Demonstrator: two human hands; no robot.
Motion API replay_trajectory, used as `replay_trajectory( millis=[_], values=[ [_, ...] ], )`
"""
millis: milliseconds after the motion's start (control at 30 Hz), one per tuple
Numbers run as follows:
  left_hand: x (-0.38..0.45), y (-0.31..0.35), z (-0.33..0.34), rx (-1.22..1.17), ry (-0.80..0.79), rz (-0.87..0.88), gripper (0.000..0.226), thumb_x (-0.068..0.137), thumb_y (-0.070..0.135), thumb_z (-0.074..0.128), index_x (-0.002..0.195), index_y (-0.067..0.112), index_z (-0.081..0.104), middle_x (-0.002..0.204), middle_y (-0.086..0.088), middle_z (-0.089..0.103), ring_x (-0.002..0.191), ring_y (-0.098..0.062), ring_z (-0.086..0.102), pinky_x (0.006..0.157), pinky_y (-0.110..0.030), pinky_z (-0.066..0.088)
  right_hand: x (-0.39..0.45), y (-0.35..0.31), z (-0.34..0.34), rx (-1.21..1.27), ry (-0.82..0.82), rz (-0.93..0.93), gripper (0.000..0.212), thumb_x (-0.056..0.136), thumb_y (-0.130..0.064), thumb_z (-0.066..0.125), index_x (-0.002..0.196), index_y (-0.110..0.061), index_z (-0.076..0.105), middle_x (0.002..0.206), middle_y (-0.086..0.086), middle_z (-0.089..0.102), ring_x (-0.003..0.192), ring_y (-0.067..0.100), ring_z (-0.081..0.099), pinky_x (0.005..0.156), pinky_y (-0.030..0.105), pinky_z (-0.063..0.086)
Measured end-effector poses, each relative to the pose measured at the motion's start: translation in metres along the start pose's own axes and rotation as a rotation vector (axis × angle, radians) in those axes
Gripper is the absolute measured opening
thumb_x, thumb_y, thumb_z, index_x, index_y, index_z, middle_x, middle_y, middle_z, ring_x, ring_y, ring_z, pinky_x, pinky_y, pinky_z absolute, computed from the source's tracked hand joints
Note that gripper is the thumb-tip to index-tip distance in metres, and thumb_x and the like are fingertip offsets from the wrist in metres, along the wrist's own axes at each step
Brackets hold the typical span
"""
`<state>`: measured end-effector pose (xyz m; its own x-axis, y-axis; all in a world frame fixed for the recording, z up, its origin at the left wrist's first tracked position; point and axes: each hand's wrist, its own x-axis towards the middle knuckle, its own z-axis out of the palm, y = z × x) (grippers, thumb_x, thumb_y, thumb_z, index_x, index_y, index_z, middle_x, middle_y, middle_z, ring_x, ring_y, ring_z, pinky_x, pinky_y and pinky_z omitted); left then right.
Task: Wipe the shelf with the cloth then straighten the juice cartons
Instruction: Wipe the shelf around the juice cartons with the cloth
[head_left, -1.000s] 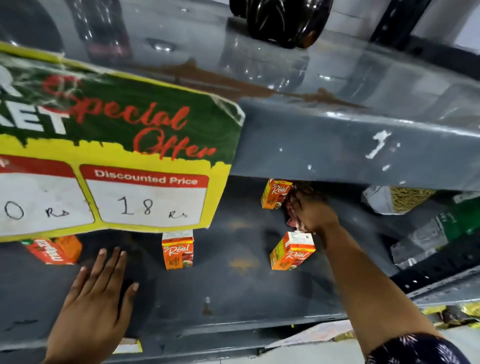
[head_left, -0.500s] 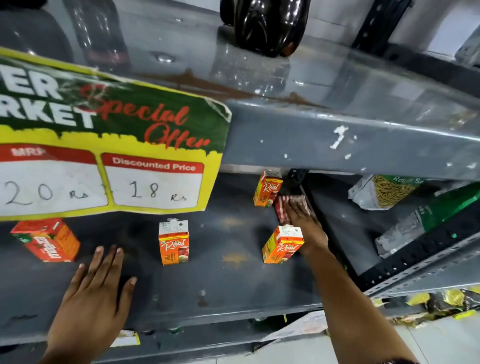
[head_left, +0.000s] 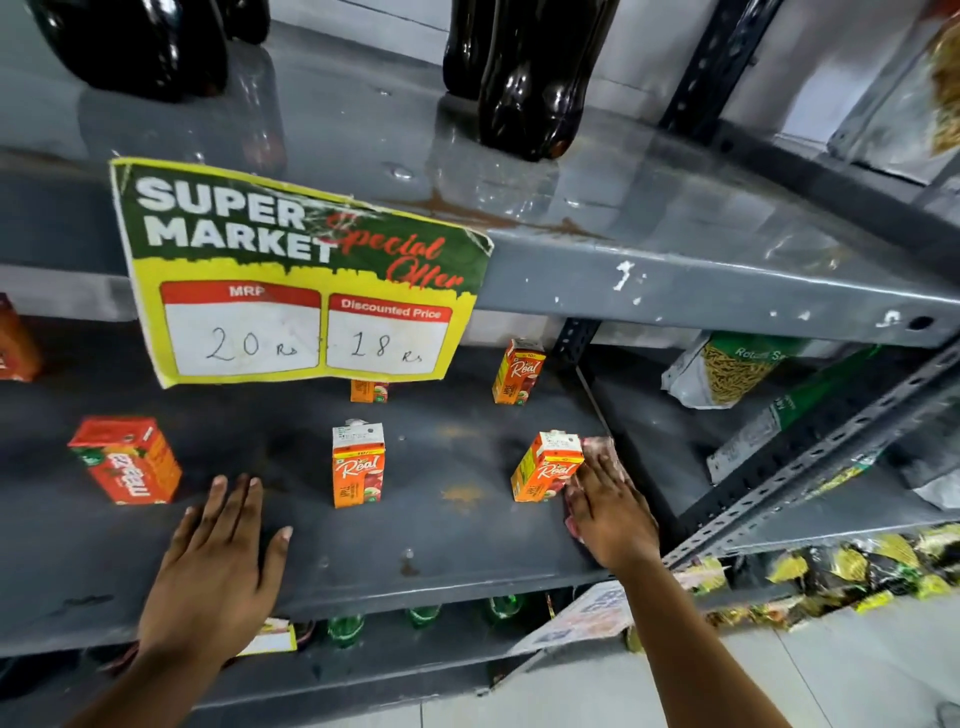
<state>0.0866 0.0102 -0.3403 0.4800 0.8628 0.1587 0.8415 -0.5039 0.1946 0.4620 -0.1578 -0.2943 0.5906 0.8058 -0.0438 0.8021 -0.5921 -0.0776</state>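
Note:
The grey metal shelf (head_left: 441, 551) holds several small orange juice cartons. One carton (head_left: 358, 464) stands upright mid-shelf, another (head_left: 545, 466) stands turned at the right, one (head_left: 517, 371) stands at the back right, and one (head_left: 126, 460) lies on its side at the left. My right hand (head_left: 610, 506) presses flat on a pinkish cloth (head_left: 600, 448) at the shelf's right end, touching the right carton. My left hand (head_left: 218, 561) rests flat on the shelf's front, fingers spread, holding nothing.
A yellow-green price sign (head_left: 301, 275) hangs from the shelf above, hiding part of a back carton (head_left: 369, 391). Dark bottles (head_left: 524, 73) stand on the upper shelf. Snack packets (head_left: 727, 369) lie in the neighbouring bay beyond a perforated post (head_left: 810, 467). Green bottles (head_left: 345, 629) stand below.
My right hand has slid the cloth from the back of the shelf toward the front, along the right edge past the right carton. The view pulled back. My left hand stayed put.

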Motion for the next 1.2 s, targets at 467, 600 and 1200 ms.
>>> replay_trajectory(
  millis=[467, 600, 1200],
  values=[
    [-0.003, 0.004, -0.004, -0.025, 0.006, 0.013, 0.074, 0.091, 0.048, 0.02, 0.134, -0.008, 0.041, 0.141, -0.024, 0.044, 0.138, -0.033, 0.029, 0.11, -0.048, 0.023, -0.051, 0.005, -0.007, -0.041, -0.172, -0.059, 0.116, 0.057, -0.092, 0.012, 0.153, -0.028, -0.001, 0.161, -0.007, -0.001, 0.146, 0.011, -0.001, 0.116, 0.04, 0.008],
    [-0.004, 0.003, -0.004, -0.03, 0.005, 0.016, 0.075, 0.091, 0.049, 0.019, 0.135, -0.008, 0.04, 0.142, -0.023, 0.043, 0.139, -0.034, 0.028, 0.111, -0.049, 0.022, -0.067, 0.002, -0.005, -0.095, -0.17, -0.11, 0.122, 0.055, -0.093, 0.013, 0.153, -0.023, -0.001, 0.161, -0.004, 0.0, 0.147, 0.013, -0.002, 0.116, 0.043, 0.007],
    [-0.003, 0.003, -0.001, -0.036, 0.003, 0.009, 0.079, 0.09, 0.053, 0.018, 0.136, -0.007, 0.039, 0.143, -0.023, 0.042, 0.139, -0.033, 0.028, 0.112, -0.047, 0.019, -0.153, -0.009, 0.017, -0.127, 0.185, -0.073, 0.068, 0.049, 0.006, 0.082, 0.113, -0.015, 0.07, 0.109, 0.006, 0.072, 0.084, 0.019, 0.073, 0.052, 0.03, 0.056]
  ],
)
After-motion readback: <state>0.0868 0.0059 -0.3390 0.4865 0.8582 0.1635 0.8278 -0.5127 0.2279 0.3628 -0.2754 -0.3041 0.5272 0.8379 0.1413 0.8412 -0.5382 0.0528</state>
